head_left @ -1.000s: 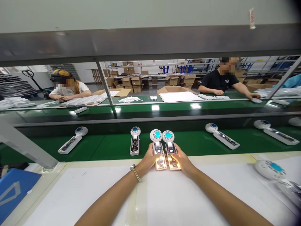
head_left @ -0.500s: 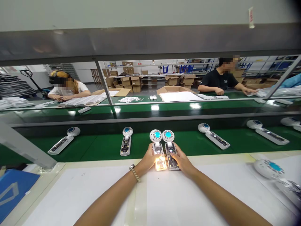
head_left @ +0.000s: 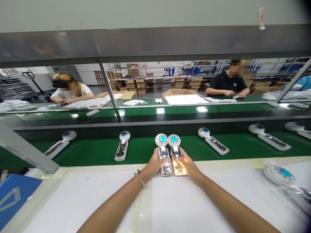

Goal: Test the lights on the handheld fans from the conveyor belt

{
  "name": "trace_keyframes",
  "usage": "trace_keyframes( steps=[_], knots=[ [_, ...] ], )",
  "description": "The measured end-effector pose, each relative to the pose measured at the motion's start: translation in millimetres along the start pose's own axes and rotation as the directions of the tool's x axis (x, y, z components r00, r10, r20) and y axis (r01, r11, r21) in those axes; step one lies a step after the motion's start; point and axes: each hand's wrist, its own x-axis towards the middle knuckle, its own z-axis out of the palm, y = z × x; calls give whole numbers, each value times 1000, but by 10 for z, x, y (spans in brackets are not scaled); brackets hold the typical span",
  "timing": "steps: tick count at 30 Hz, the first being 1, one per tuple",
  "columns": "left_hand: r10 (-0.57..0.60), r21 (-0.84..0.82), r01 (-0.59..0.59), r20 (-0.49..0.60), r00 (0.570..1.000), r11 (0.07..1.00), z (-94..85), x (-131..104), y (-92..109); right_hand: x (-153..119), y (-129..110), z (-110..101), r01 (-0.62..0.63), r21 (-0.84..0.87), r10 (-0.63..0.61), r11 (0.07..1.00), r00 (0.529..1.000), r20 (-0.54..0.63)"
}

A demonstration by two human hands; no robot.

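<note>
Two white handheld devices stand side by side, each with a round head, a turquoise centre and a clear body showing a circuit board. My left hand [head_left: 155, 162] is closed around the left device [head_left: 166, 168], its thumb on the front of the body. Around the right device [head_left: 174, 140] my right hand [head_left: 190, 165] is closed, thumb pressed on the front. The right device's lower body glows warm yellow; the left one shows only a small white light near its top. Fingers behind both bodies are mostly hidden.
Similar devices, such as one on the left [head_left: 121, 150] and one on the right [head_left: 217, 144], lie along the green belt [head_left: 89, 149]. Another device [head_left: 279, 174] is at the table's right edge. A blue folder [head_left: 17, 197] lies left. Two co-workers sit across, near white parts [head_left: 134, 102].
The yellow glow has gone out in the left device and come on in the right one. Devices on the belt have shifted left. The right co-worker's hands have come together.
</note>
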Motion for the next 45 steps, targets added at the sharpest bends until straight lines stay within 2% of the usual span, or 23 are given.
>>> trace_keyframes(
  steps=[5,9,12,17,22,30,39,45],
  knots=[
    [-27,-23,26,-35,999,999,18,-4,24,22,31,-19,20,-65,-24,998,998,-54],
    [-47,-49,46,-9,999,998,2,0,25,22,33,-17,27,-81,-32,996,997,-67],
    [-32,-50,32,-7,999,998,-17,9,7,13,18,-12,23,-71,-26,997,999,-41],
    [33,1,-33,-28,999,999,-33,23,-24,-11,-20,-14,100,-118,-93,988,994,60],
    [37,-15,-37,-4,999,999,-32,23,-26,-33,-41,-21,102,-121,-97,987,994,45],
    [55,-2,-55,9,998,998,-75,33,-60,-2,-15,-50,91,-124,-78,988,991,105],
    [49,-2,-49,20,999,999,-61,35,-37,40,71,-114,101,-113,-88,988,989,120],
    [13,-19,-12,20,1000,1000,-51,24,-18,54,108,-147,108,-99,-96,989,987,126]
  ],
)
